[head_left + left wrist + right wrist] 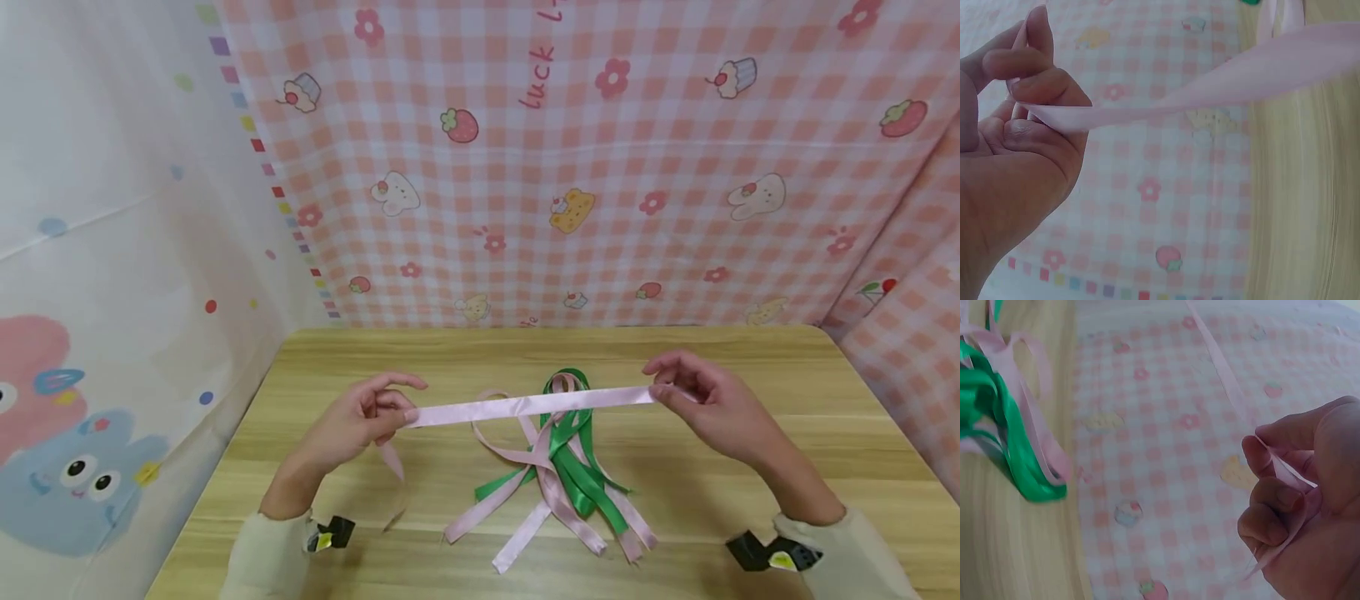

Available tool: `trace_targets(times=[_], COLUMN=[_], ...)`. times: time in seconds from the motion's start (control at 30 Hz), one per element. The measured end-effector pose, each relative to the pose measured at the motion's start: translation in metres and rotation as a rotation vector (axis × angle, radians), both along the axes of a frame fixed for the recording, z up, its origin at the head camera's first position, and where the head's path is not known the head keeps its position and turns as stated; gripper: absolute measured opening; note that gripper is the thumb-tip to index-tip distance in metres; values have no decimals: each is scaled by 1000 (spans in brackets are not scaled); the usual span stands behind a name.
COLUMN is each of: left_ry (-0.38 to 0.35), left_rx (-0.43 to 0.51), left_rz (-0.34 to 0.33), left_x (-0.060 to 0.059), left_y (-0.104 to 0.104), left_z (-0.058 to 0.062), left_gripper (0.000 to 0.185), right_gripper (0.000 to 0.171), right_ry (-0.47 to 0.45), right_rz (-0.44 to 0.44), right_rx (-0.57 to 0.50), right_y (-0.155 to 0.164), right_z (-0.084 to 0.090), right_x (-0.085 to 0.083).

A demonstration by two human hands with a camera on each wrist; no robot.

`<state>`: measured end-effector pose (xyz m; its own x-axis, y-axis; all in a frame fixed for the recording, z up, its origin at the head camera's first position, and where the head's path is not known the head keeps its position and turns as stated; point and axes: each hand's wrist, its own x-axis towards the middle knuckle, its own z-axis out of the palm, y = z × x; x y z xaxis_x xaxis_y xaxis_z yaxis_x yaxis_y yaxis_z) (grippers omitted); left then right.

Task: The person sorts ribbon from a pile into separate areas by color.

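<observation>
Both hands up over the desk (750,392), one pink ribbon (528,406) stretched taut between them, roughly level, slightly higher on the right end.

Left hand (352,425): grasping the ribbon's left end, pinched between thumb and curled fingers (1044,87). Left wrist view confirms it: the ribbon (1222,87) leaves the pinch flat and runs off toward the desk side. A short tail of the same ribbon hangs down below the left hand toward the desk surface.

Right hand (705,400): grasping the other end, fingertips (1272,506) curled round it. In the right wrist view the ribbon (1222,381) comes in from above as a thin strip and folds into the pinch; a bit of slack loops under the fingers.

The held ribbon is off the desk, in the air, passing just in front of and above the ribbon pile (562,475).

The pile lies mid-desk, between the two forearms: green ribbons (581,487) and more pink ribbons (525,533) tangled together, looped at the far end, loose ends fanning out toward the near edge. The right wrist view shows the same bundle (1004,437) lying on the wood, green over pink.

Around it: pink gingham backdrop (600,167) with strawberries, cupcakes and bunnies behind the desk, white cartoon sheet (112,292) on the left. Cream sleeves (262,554) on both arms, a black wrist camera mount (765,554) on each.
</observation>
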<state>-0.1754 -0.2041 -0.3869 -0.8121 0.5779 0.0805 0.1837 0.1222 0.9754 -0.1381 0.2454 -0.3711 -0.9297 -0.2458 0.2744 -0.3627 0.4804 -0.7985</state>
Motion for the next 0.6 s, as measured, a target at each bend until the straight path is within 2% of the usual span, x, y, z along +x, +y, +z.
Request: trace_targets(times=[0.13, 0.27, 0.37, 0.5, 0.6], left_ry=[4, -11, -15, -14, -14], left_rx=[3, 10, 21, -2, -30], left_rz=[22, 32, 30, 67, 94], left_x=[1, 1, 1, 1, 0], left_y=[-14, -28, -37, -47, -54], left_z=[0, -1, -2, -3, -4], left_gripper=[34, 33, 33, 31, 30], right_gripper=[21, 28, 30, 31, 32], right_ry=[26, 39, 7, -41, -55], right_rz=[44, 163, 252, 289, 285], right_rx=[-48, -155, -235, -244, -223], right_y=[24, 46, 61, 79, 90], right_z=[2, 0, -3, -4, -5], right_x=[2, 1, 2, 4, 6])
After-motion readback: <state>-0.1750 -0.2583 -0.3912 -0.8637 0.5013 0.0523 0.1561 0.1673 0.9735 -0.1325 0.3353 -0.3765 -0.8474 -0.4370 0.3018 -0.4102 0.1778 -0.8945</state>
